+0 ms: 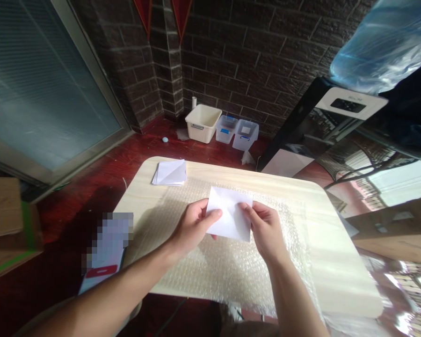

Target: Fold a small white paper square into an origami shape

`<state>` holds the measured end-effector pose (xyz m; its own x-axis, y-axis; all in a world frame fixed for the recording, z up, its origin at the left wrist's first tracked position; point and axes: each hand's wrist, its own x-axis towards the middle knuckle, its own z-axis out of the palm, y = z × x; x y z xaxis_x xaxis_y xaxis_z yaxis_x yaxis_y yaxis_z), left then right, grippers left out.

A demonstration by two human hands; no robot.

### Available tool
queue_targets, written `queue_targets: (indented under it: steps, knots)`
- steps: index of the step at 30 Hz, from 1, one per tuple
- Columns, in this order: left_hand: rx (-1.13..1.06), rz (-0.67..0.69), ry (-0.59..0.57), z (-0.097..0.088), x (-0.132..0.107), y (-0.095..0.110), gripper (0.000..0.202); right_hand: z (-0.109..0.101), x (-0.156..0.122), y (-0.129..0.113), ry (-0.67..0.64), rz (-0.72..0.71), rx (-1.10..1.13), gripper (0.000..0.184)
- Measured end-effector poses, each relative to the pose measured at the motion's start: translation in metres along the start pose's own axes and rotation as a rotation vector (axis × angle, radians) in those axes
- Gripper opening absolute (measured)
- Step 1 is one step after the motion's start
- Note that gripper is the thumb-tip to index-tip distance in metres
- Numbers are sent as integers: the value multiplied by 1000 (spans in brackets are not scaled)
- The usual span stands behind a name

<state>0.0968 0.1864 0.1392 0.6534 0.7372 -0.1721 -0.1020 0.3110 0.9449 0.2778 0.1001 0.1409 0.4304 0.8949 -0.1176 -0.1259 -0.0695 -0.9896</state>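
The white paper (228, 223) is right between the left hand (192, 222) and the right hand (269, 229), over the bubble wrap (217, 271) on the bench (347, 276), with each hand's fingers pinched tight on its own side.

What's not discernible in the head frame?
All in the head view:
White paper: underside faces away.
Left hand, right hand: some fingers hidden behind the paper.
Blue bottle: cut off by top and right edges.
Item left of the table: pixelation masks much.
Dispenser lettering: too small, blurred.
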Motion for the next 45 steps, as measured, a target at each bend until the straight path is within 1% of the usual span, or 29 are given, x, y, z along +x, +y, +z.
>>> queue_targets:
  steps: [3,10,17,22,30,37,41,45]
  knots:
    - [15,11,-1,-1,1,1,28,1,1,0,17,-13,18,31]
    - [24,32,73,-3,2,8,30,4,2,-1,0,-7,25,33]
    - [-1,48,32,-6,1,11,28,7,1,-2,10,-18,0,34]
    - [23,51,50,-6,2,10,28,8,2,-4,-2,-17,27,35]
    - [34,48,57,-5,3,9,28,3,5,-4,25,-43,-20,34]
    - [59,43,64,-7,4,7,32,3,6,-4,40,-54,-43,42]
    - [92,59,71,-9,5,4,34,3,5,-6,11,-45,0,36]
    - [102,71,62,-8,4,5,34,2,3,-8,-28,-20,-33,35]
